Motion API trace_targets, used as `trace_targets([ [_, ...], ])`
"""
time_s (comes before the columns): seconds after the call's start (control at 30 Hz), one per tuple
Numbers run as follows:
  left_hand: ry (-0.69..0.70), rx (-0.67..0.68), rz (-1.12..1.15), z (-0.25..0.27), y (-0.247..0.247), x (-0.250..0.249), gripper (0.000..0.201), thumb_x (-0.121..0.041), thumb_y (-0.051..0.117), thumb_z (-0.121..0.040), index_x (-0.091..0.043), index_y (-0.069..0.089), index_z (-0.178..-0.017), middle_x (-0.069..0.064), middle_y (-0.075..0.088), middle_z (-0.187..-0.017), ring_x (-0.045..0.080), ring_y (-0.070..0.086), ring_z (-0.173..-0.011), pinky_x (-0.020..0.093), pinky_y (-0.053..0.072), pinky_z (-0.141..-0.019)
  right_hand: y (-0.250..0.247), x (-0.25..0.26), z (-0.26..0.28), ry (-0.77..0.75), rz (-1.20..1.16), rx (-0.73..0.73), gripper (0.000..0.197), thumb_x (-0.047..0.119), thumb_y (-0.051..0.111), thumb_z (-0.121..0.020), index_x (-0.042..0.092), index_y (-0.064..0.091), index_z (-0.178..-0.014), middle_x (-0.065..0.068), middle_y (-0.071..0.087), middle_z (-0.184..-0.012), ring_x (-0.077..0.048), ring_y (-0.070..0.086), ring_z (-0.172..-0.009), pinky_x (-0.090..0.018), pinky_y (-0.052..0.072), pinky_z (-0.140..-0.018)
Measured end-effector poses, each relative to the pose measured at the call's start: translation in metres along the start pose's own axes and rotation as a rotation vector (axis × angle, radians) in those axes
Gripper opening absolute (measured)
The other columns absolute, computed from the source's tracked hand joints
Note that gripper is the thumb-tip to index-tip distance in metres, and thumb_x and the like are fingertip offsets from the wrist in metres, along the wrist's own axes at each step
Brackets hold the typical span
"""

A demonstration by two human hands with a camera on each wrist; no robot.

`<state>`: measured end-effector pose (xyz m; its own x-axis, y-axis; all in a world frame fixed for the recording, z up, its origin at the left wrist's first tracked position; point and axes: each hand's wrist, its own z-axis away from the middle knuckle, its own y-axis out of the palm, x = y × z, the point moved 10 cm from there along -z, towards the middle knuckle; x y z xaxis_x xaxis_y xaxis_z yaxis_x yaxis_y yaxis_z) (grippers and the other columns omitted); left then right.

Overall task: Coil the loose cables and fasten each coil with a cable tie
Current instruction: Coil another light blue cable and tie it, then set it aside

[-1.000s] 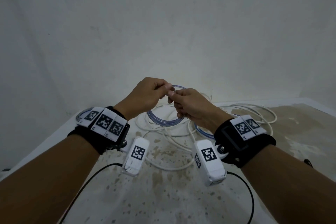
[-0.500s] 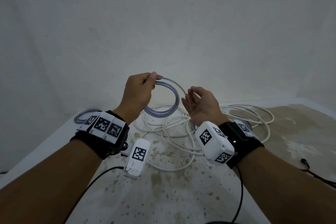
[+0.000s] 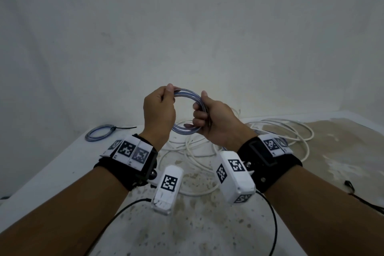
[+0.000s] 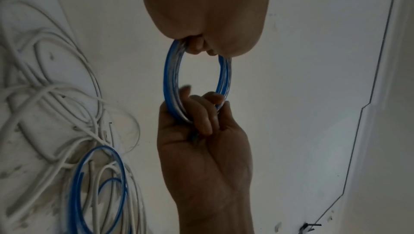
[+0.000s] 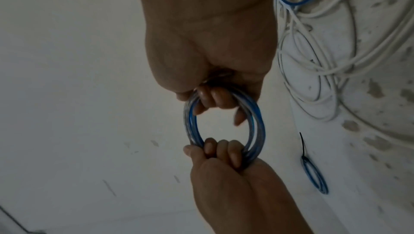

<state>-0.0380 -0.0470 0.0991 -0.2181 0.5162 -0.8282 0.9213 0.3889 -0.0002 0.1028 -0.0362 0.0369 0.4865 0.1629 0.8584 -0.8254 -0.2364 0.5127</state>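
I hold a small coil of blue-and-clear cable (image 3: 187,131) upright above the table, between both hands. My left hand (image 3: 171,93) pinches its upper left arc, thumb on top. My right hand (image 3: 199,110) has its fingers curled through the ring, gripping the right side. In the left wrist view the coil (image 4: 170,78) hangs from my left fingers (image 4: 197,46), with the right hand (image 4: 201,149) gripping below. In the right wrist view the coil (image 5: 190,126) runs from my right fingers (image 5: 212,98) to the left hand (image 5: 224,176). No tie shows on this coil.
A second blue coil (image 3: 99,135), bound with a black cable tie (image 3: 124,128), lies at the table's far left corner. A heap of loose white cables (image 3: 270,131) with a blue loop (image 4: 96,184) covers the table's back. A small black item (image 3: 349,184) lies at the right.
My right hand let go of the coil and opened, then closed again round its right side. Both hands and the coil have risen a little.
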Motion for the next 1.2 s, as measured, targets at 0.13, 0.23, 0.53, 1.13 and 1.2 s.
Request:
trace_targets([
  [0.13,-0.166,0.241,0.017,0.006,0.023,0.007,0.029,-0.023,0.045,-0.103,-0.008,0.067,-0.091,0.003,0.047,-0.066,0.012,0.037,-0.044,0.026,0.041,-0.045,-0.015,0.008,0.003,-0.091,-0.015,-0.1,0.045,0.043,0.046,-0.102,0.011,0.051,-0.07,0.006,0.026,-0.045,-0.012,0.019,-0.037,-0.026,0.034,-0.045],
  [0.23,-0.247,0.483,-0.041,0.013,0.037,0.003,0.028,-0.017,0.04,-0.104,-0.002,0.061,-0.093,0.007,0.053,-0.071,0.012,0.046,-0.044,0.028,0.053,-0.048,-0.024,0.012,0.004,-0.101,0.091,-0.118,0.043,0.039,0.049,-0.101,0.012,0.05,-0.068,0.007,0.026,-0.043,-0.01,0.02,-0.035,-0.024,0.029,-0.041],
  [0.53,0.066,0.787,-0.392,0.032,0.054,-0.016,0.018,-0.028,0.052,-0.1,-0.012,0.057,-0.105,-0.003,0.057,-0.081,0.003,0.05,-0.055,0.023,0.052,-0.056,-0.025,0.016,0.005,-0.148,0.301,-0.133,0.044,0.033,0.051,-0.1,0.007,0.056,-0.065,0.005,0.024,-0.044,-0.011,0.021,-0.037,-0.025,0.025,-0.044],
  [1.13,0.083,0.569,-0.368,0.034,0.068,-0.01,0.022,-0.029,0.049,-0.101,-0.007,0.053,-0.101,0.008,0.058,-0.077,0.014,0.048,-0.05,0.028,0.048,-0.049,-0.051,0.017,0.007,-0.161,0.246,-0.151,0.043,0.034,0.049,-0.102,0.004,0.062,-0.075,0.005,0.028,-0.049,-0.009,0.023,-0.039,-0.023,0.022,-0.04],
  [1.2,0.141,0.603,-0.416,0.039,0.075,-0.01,0.018,-0.026,0.05,-0.101,-0.008,0.053,-0.098,0.006,0.063,-0.078,0.011,0.054,-0.049,0.024,0.049,-0.048,-0.058,0.016,0.007,-0.154,0.234,-0.153,0.043,0.033,0.049,-0.102,0.004,0.062,-0.073,0.005,0.027,-0.048,-0.008,0.022,-0.037,-0.022,0.021,-0.038],
])
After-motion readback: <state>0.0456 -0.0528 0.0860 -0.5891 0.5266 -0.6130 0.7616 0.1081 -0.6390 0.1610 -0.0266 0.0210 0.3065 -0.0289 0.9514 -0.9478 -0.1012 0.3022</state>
